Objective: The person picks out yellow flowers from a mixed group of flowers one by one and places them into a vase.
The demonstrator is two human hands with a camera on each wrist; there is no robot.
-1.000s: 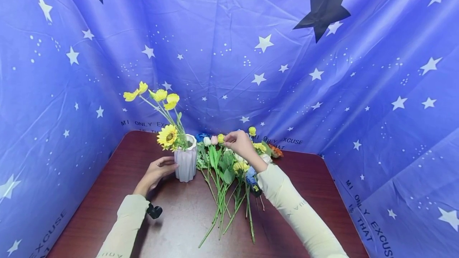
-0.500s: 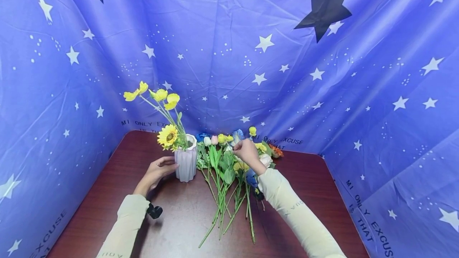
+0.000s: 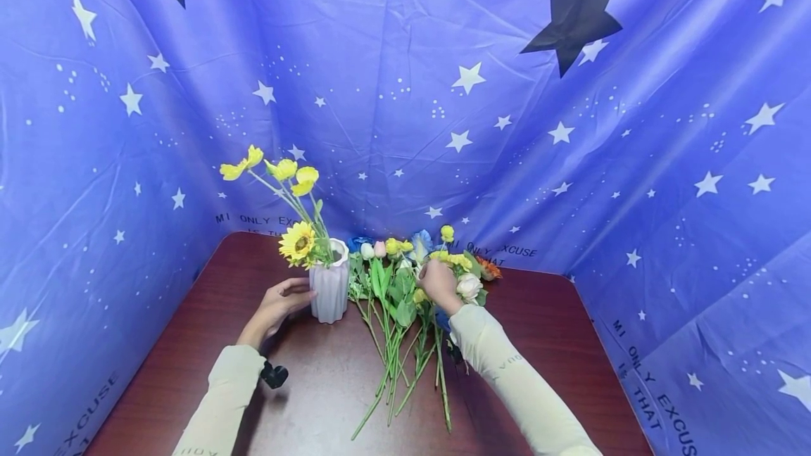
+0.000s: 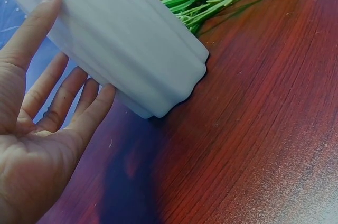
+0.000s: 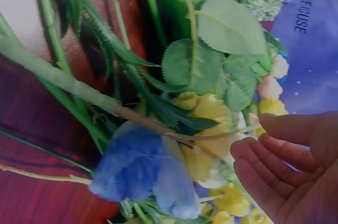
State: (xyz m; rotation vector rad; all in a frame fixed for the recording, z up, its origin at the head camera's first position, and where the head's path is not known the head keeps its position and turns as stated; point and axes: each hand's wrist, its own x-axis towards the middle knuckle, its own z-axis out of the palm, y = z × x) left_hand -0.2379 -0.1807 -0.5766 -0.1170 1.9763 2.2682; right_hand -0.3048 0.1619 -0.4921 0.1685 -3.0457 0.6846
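Note:
A pale lilac ribbed vase (image 3: 329,294) stands upright on the table, holding several yellow flowers (image 3: 283,169) and a sunflower (image 3: 296,243). My left hand (image 3: 279,306) rests against its left side; in the left wrist view the thumb and fingertips touch the vase (image 4: 132,49) without wrapping round it. Among the heap of flowers my right hand (image 3: 439,283) is low over the blooms. The right wrist view has a thin flower stem (image 5: 227,135) ending at the thumb and fingertips, which pinch it. A blue flower (image 5: 142,168) hangs close to that stem; which bloom the stem bears is unclear.
Loose flowers lie right of the vase, their green stems (image 3: 393,371) pointing toward me. An orange flower (image 3: 489,267) and a white rose (image 3: 469,287) are at the heap's right. Starry blue cloth (image 3: 405,125) encloses the dark red table (image 3: 532,371).
My right hand has moved right and down, from above the small yellow and pink blooms into the heap, uncovering a light blue flower. The left hand and vase have stayed put.

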